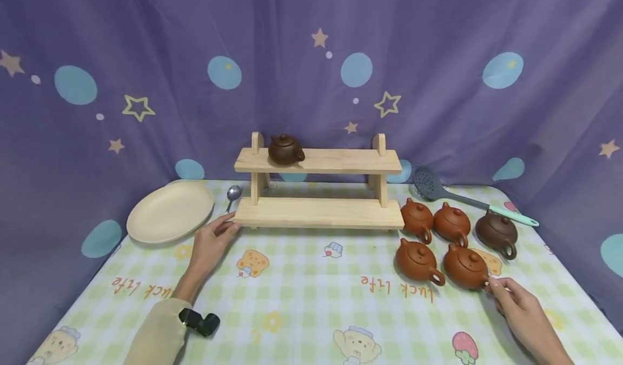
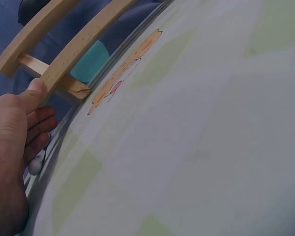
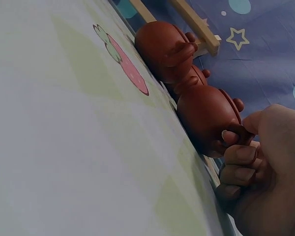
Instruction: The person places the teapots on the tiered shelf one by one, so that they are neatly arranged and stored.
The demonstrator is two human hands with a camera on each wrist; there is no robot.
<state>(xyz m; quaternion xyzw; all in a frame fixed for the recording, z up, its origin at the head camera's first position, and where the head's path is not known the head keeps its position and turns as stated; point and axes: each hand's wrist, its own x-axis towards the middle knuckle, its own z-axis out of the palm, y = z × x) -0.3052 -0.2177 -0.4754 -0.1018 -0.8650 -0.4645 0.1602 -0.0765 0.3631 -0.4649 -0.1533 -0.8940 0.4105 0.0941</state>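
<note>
A two-tier wooden shelf (image 1: 318, 213) stands at mid-table, with a dark brown teapot (image 1: 285, 150) on its upper board. At the lower board's left end, my left hand (image 1: 212, 246) grips the edge, thumb on top and fingers beneath, as the left wrist view (image 2: 12, 132) shows. My right hand (image 1: 523, 311) pinches the handle of a reddish-brown teapot (image 1: 465, 267) at the front right; in the right wrist view a finger passes through the handle loop of that teapot (image 3: 209, 118). Beside it sits another reddish-brown teapot (image 1: 417, 262).
Behind these stand two more reddish-brown teapots (image 1: 451, 224) and a dark brown teapot (image 1: 496, 232). A slotted skimmer (image 1: 438, 189) with a mint handle lies at the back right. On the left are a cream oval plate (image 1: 170, 212) and a metal spoon (image 1: 234, 193). A checked cloth (image 1: 311, 305) covers the table.
</note>
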